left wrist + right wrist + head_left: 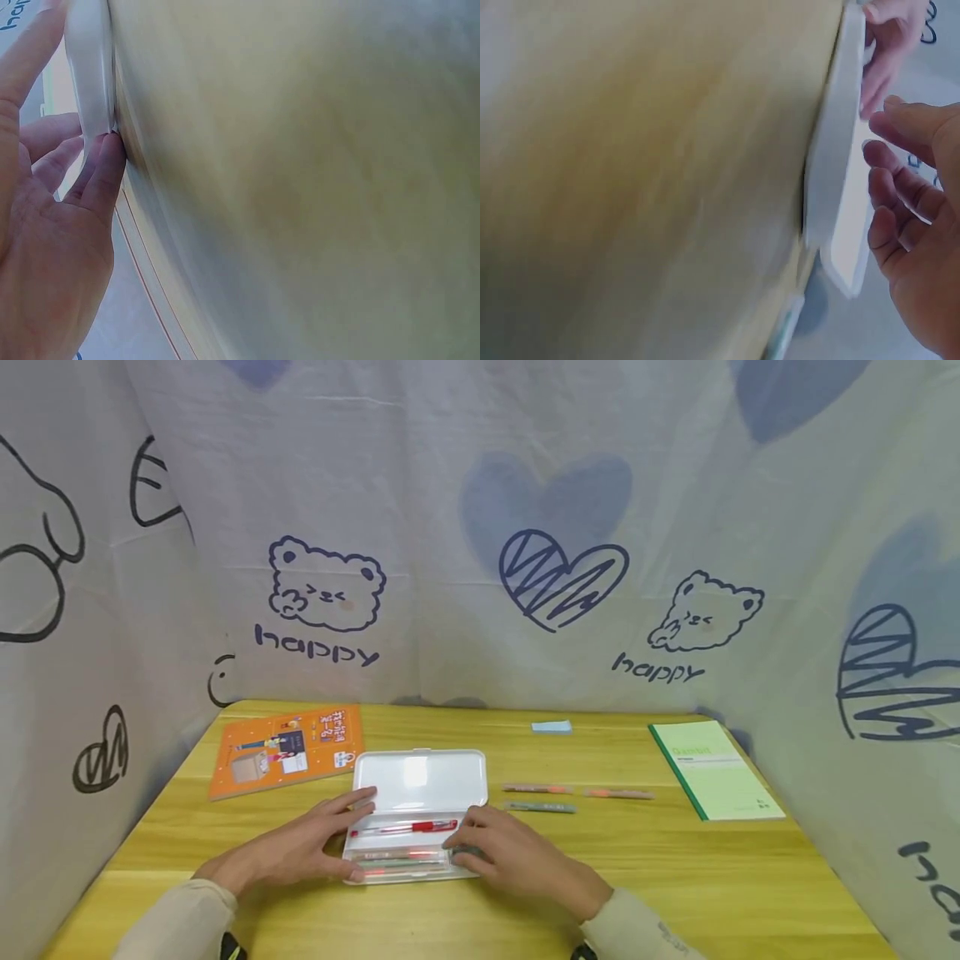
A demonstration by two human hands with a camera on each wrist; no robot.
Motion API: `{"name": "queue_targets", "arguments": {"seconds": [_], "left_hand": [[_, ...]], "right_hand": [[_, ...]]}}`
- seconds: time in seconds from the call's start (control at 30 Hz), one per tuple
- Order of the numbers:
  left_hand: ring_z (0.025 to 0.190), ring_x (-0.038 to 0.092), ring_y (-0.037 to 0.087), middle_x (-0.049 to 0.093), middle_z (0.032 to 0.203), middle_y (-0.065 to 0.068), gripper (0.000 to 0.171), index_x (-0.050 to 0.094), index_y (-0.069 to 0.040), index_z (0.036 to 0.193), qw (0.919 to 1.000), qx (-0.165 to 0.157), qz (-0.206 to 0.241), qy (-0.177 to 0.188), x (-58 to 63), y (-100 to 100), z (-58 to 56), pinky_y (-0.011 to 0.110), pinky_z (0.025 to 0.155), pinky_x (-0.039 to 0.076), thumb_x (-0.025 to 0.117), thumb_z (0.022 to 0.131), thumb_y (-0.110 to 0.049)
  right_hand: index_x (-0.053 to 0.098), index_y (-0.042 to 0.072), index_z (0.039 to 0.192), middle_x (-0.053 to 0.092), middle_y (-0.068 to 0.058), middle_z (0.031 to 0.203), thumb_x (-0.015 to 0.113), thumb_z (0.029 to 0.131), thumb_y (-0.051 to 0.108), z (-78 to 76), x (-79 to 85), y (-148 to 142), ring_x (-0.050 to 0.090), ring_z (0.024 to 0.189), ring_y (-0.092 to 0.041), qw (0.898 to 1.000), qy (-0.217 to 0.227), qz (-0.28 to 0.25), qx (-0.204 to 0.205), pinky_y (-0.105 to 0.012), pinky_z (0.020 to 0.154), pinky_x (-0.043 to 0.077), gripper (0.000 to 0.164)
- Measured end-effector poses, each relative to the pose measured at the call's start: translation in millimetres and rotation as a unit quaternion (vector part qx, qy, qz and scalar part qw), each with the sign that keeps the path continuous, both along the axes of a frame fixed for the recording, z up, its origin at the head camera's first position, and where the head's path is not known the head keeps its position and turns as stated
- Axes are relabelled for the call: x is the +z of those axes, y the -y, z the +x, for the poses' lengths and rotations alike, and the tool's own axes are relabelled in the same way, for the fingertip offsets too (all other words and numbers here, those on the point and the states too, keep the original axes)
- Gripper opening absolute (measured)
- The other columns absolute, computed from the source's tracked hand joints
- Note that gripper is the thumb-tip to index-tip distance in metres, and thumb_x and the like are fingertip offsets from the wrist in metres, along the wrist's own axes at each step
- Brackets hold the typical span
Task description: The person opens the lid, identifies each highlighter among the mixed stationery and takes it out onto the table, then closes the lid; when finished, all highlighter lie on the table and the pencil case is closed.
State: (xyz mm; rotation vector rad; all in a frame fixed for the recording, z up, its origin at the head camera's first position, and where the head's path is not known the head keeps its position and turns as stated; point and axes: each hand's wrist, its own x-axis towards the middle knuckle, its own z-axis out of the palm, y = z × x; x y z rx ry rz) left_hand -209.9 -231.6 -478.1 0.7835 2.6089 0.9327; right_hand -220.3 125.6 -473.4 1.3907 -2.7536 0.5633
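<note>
A white pencil case lies with its lid raised. In its tray are a red-capped pen and several slim pens in clear wrapping. At the left end my left hand holds the case, thumb on the near corner and fingers by the lid's edge. In the left wrist view its fingertips touch the white wall. My right hand reaches over the tray's right end, where thumb and curled fingers pinch a small dark object, mostly hidden by the fingers.
Right of the case lie two orange-brown pens and a green one. Behind left is an orange book; a green-spined notebook lies far right. A pale blue slip sits near the back edge.
</note>
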Motion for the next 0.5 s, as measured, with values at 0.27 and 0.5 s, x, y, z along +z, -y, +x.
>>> {"name": "queue_targets", "arguments": {"seconds": [0.27,0.5], "left_hand": [[0.164,0.022,0.053,0.021,0.182,0.015,0.098,0.043,-0.001,0.165,1.0,0.001,0.008,0.005,-1.0,-1.7,-0.1,0.076,0.128,0.025,0.081,0.093,-0.056],[0.164,0.021,0.053,0.021,0.182,0.014,0.096,0.044,-0.002,0.166,0.9997,0.008,0.014,0.018,-0.3,-0.4,0.0,0.077,0.128,0.023,0.082,0.093,-0.053]], "right_hand": [[0.083,0.02,0.123,0.067,0.007,0.111,0.07,0.109,0.029,8.1,-7.1,23.1,0.056,0.098,-0.007,0.997,-0.07,0.034,0.001,-0.02,0.091,0.051,0.021],[0.083,0.021,0.122,0.073,0.004,0.111,0.072,0.107,0.029,8.5,-9.9,31.1,0.066,0.104,-0.013,0.986,-0.159,0.051,0.027,-0.029,0.099,0.056,0.021]]}}
